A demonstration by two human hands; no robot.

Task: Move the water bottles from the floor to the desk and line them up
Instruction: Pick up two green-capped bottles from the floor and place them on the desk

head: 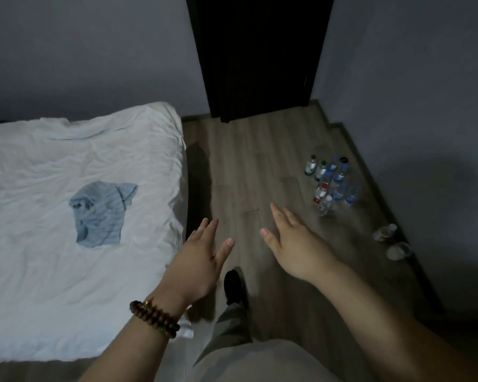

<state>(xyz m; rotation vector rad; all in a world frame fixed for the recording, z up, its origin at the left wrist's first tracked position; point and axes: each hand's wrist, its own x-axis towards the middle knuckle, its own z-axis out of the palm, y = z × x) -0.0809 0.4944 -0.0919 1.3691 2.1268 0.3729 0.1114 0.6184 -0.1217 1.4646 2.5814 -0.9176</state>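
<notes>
Wooden floor (246, 161) carries the water bottles (331, 183), clustered near the right-hand wall, well ahead of my hands. My left hand (199, 260) and right hand (295, 244) hover with fingers (277, 213) spread, holding nothing, beside the white bed (53, 271).

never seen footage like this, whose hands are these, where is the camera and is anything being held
No machine here: this is one picture from a camera worn on a person's head, looking forward and down. The two bare arms are that person's own. The left hand, with a bead bracelet at its wrist, and the right hand are both open and hold nothing. A cluster of water bottles stands on the wooden floor off to the right, untouched. On the left is a bed with a blue cloth lying on its white sheet. A dark door is ahead. No desk is in view.
</notes>
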